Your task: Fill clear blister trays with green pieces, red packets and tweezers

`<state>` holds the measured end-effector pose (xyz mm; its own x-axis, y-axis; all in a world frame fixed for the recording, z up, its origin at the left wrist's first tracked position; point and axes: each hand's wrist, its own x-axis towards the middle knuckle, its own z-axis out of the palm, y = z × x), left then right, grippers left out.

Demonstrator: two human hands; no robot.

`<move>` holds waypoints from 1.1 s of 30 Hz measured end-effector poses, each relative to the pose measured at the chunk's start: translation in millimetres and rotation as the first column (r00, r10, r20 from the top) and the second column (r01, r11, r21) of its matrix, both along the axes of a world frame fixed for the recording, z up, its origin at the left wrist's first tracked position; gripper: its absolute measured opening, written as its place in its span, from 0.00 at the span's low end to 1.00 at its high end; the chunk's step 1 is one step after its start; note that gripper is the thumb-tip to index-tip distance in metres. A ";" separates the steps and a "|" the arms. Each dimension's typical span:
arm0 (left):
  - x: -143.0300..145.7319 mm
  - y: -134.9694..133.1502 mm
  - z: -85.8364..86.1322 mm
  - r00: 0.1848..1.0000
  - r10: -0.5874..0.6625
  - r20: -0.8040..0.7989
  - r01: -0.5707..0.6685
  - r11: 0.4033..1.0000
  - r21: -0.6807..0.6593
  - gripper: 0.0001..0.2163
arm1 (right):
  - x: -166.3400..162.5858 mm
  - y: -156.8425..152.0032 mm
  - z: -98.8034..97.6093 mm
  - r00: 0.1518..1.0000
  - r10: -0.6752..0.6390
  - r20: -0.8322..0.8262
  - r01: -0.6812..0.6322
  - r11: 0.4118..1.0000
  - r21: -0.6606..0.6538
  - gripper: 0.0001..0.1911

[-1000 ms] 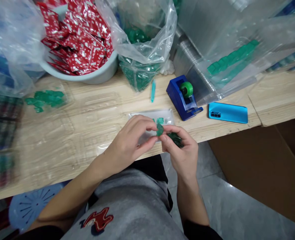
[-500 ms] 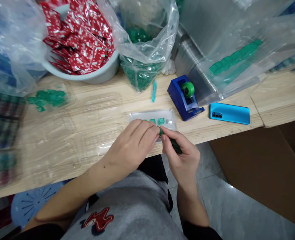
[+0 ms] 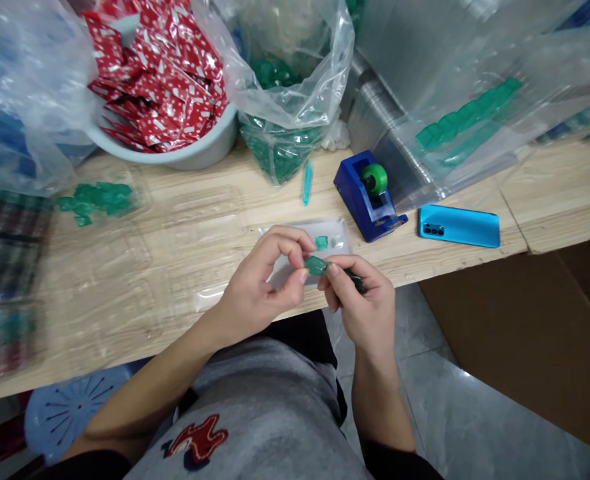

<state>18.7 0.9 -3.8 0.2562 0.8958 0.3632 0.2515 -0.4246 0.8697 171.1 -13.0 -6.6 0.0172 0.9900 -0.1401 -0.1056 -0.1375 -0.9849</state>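
Note:
Between my hands is a translucent green piece (image 3: 316, 266), its exact kind unclear. My left hand (image 3: 267, 273) pinches its left end between thumb and forefinger. At the other end, the thumb and fingers of my right hand (image 3: 359, 297) grip it. More dark green pieces (image 3: 357, 281) show within my right hand, partly hidden by the fingers. Just under and behind the hands lies a white tray (image 3: 339, 230) with small hollows. One green cube-like piece (image 3: 321, 243) sits in a hollow; my left hand covers the tray's left part.
Beyond the tray are a blue tape dispenser (image 3: 362, 193), a thin turquoise stick (image 3: 307, 183) and a blue phone (image 3: 459, 226). Farther back stand a bowl (image 3: 195, 157) of red packets and a clear bag (image 3: 299, 100) of green pieces. Clear plastic trays (image 3: 105, 287) and loose green pieces (image 3: 97, 200) lie left.
My left hand has turned and drawn back slightly, its fingers opening into a pinch. The green piece between the hands, mostly covered before, now shows.

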 end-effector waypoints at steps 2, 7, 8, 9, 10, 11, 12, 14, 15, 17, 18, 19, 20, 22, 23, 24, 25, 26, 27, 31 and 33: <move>0.1 3.1 -3.8 1.000 -0.013 0.027 0.014 0.998 -0.059 0.05 | 2.0 0.9 -3.8 1.000 0.011 0.007 -0.011 1.000 -0.006 0.06; 0.8 27.6 -9.0 0.976 -0.025 -0.215 0.029 0.999 0.016 0.03 | 25.6 2.0 -17.9 0.966 -0.209 0.150 0.208 0.978 0.027 0.07; 2.2 34.3 -10.3 0.950 -0.057 -0.306 0.076 0.996 0.051 0.02 | 31.7 1.9 -20.6 0.952 -0.256 0.169 0.253 0.967 0.041 0.08; 4.4 40.8 -11.9 0.917 -0.093 -0.388 0.132 0.988 0.075 0.03 | 37.2 1.7 -22.8 0.939 -0.292 0.182 0.287 0.957 0.053 0.08; 7.3 46.9 -14.0 0.881 -0.127 -0.455 0.186 0.979 0.088 0.03 | 41.8 1.3 -24.4 0.930 -0.314 0.191 0.308 0.950 0.060 0.08; 10.9 52.4 -16.3 0.850 -0.150 -0.505 0.229 0.968 0.098 0.04 | 45.2 0.7 -25.6 0.925 -0.326 0.197 0.320 0.945 0.065 0.09; 14.7 57.2 -18.8 0.824 -0.158 -0.544 0.256 0.961 0.109 0.05 | 47.4 0.1 -26.2 0.923 -0.328 0.201 0.322 0.945 0.065 0.09; 21.9 64.4 -23.6 0.787 -0.145 -0.599 0.279 0.950 0.137 0.07 | 48.8 -1.3 -26.7 0.926 -0.321 0.198 0.314 0.947 0.068 0.08; 24.7 66.9 -25.6 0.774 -0.141 -0.618 0.286 0.948 0.141 0.08 | 48.5 -1.8 -26.8 0.928 -0.316 0.199 0.308 0.949 0.068 0.08; 27.4 69.9 -28.2 0.763 -0.171 -0.624 0.309 0.943 0.119 0.09 | 47.5 -2.3 -27.3 0.930 -0.305 0.204 0.298 0.952 0.064 0.08; 27.5 70.5 -28.7 0.768 -0.200 -0.608 0.323 0.941 0.099 0.08 | 47.2 -2.3 -27.8 0.931 -0.302 0.206 0.296 0.953 0.062 0.08; 27.0 70.8 -28.9 0.779 -0.225 -0.586 0.332 0.940 0.080 0.08 | 47.2 -2.2 -28.4 0.930 -0.302 0.209 0.296 0.953 0.061 0.08; 26.3 70.7 -28.9 0.792 -0.239 -0.563 0.332 0.941 0.068 0.07 | 47.5 -1.9 -29.0 0.930 -0.301 0.210 0.295 0.954 0.060 0.08; 25.8 70.1 -28.6 0.809 -0.231 -0.540 0.316 0.946 0.068 0.06 | 48.6 -1.0 -30.0 0.931 -0.300 0.208 0.294 0.954 0.060 0.08; 26.6 69.8 -28.8 0.809 -0.219 -0.545 0.309 0.948 0.079 0.05 | 49.2 -0.6 -30.3 0.931 -0.299 0.208 0.293 0.954 0.061 0.08; 28.2 69.6 -29.2 0.803 -0.207 -0.559 0.310 0.946 0.095 0.05 | 49.6 -0.2 -30.5 0.931 -0.299 0.208 0.292 0.954 0.063 0.08; 30.5 69.6 -29.8 0.792 -0.199 -0.578 0.318 0.941 0.113 0.05 | 49.9 0.2 -30.6 0.931 -0.298 0.210 0.291 0.955 0.064 0.08; 33.1 69.7 -30.8 0.777 -0.197 -0.598 0.335 0.934 0.127 0.04 | 50.0 0.4 -30.6 0.931 -0.297 0.214 0.290 0.955 0.066 0.08; 35.8 70.1 -31.8 0.760 -0.198 -0.620 0.354 0.925 0.138 0.05 | 49.9 0.5 -30.6 0.930 -0.295 0.219 0.287 0.955 0.068 0.08; 38.4 71.5 -35.4 0.731 -0.173 -0.659 0.345 0.928 0.139 0.06 | 49.9 0.0 -30.8 0.923 -0.295 0.246 0.283 0.955 0.085 0.08; 33.6 71.4 -36.2 0.756 -0.173 -0.631 0.301 0.948 0.101 0.07 | 50.4 0.1 -31.2 0.914 -0.303 0.268 0.289 0.953 0.091 0.07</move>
<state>52.4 72.2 -39.9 0.6744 0.7085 0.2080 0.5678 -0.6776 0.4673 221.5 -13.0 -37.8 0.3419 0.9389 -0.0399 0.1422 -0.0937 -0.9854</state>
